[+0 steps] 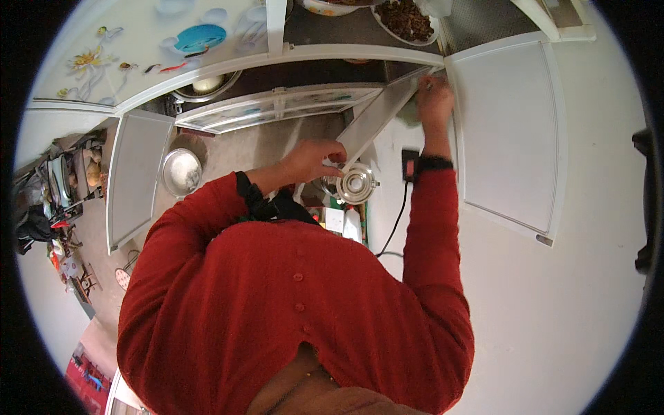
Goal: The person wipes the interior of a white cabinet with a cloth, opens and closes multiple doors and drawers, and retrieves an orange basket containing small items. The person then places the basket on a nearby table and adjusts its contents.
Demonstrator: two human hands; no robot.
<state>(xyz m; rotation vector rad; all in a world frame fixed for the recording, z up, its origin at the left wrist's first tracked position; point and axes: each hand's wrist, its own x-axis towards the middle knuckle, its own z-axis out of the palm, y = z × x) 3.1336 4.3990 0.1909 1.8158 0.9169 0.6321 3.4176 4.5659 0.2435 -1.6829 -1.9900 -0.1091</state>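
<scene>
My left hand [317, 157] is at the free end of an open white-framed cabinet door [371, 122], its fingers curled around the door's edge. My right hand [434, 101] is raised by the same door's other end, near the right cabinet post. It is slightly blurred, and whether it holds anything is hidden. Below it, partly behind the door, a pale greenish thing [410, 113] shows; I cannot tell what it is. Just below my left hand stands a shiny round metal vessel [358, 184].
A second open door [508, 135] extends at right; another [139, 176] stands open at left. A metal basin [181, 173] with white contents sits on the floor. A power strip [410, 165] with a black cable [398, 218] is against the wall. A bowl of brown food [407, 22] stands inside the cabinet.
</scene>
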